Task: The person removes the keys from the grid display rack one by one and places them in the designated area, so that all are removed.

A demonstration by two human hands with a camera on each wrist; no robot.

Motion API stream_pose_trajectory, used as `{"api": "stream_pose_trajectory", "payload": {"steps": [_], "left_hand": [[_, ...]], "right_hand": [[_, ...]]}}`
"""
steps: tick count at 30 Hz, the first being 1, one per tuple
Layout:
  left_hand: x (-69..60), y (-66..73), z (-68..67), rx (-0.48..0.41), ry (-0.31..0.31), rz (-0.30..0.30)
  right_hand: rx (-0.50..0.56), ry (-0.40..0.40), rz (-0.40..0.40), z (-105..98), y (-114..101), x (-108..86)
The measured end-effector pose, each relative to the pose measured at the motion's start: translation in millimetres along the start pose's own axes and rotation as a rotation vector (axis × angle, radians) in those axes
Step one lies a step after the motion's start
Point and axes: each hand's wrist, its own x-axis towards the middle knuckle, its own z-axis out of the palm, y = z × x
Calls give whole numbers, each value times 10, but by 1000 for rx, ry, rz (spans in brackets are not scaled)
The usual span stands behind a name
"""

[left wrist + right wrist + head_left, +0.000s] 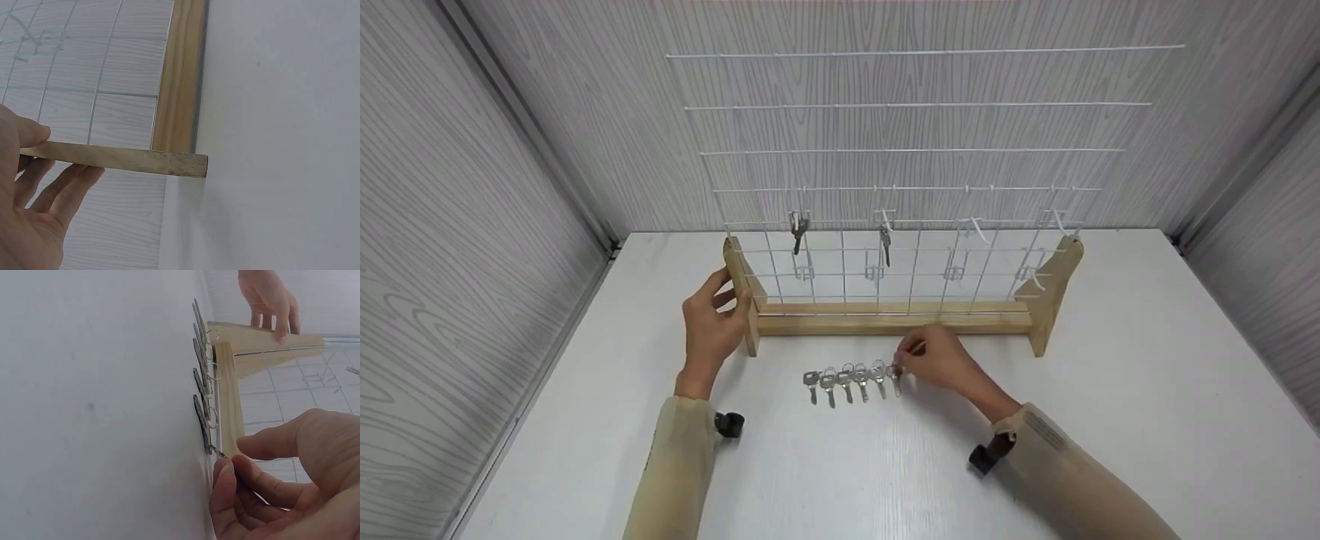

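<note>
A person's left hand [712, 330], far left, grips the pale wooden left end piece [754, 341] of a display rack, the thumb on its inner face and the spread fingers against the outer one. Beige sleeves [679, 457] cover both forearms.

Inward from that hand, one dark key [799, 236] hangs from the rack's white wire grid [915, 151], a lattice of thin rods rising above a smooth wooden base beam [840, 326] with visible grain. Below, six silver-coloured metal keys, each with a thin ring, lie side by side in a short row [847, 386] on the white tabletop [825, 480], in front of the beam and between the two hands, well apart from the left and reaching the right. A second hanging key [886, 247] dangles above the row's right end.

There the right hand [941, 360], fingers bent, pinches the ring of the rightmost key [896, 384] at its fingertips, the blade pointing toward the person.

Farther right, a bare white hook [979, 231] juts from the grid, and the angular right end piece [1046, 300] stands upright before wood-grain-patterned grey panels [622, 97].
</note>
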Motion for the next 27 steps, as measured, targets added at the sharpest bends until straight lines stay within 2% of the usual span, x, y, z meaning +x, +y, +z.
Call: {"api": "stream_pose_trajectory", "payload": {"steps": [4,10,15,27], "left_hand": [[11,-76,11,-16,0,3],[18,-106,4,-43,0,2],[9,-103,-16,-44,-8,11],[-9,-98,-8,-44,-4,24]], "right_hand": [[0,6,-16,-62,-53,-25],[-28,45,-91,-164,-194,-58],[-34,82,-145,-242,-301,-93],[16,170,-193,-380,-589,-137]]}}
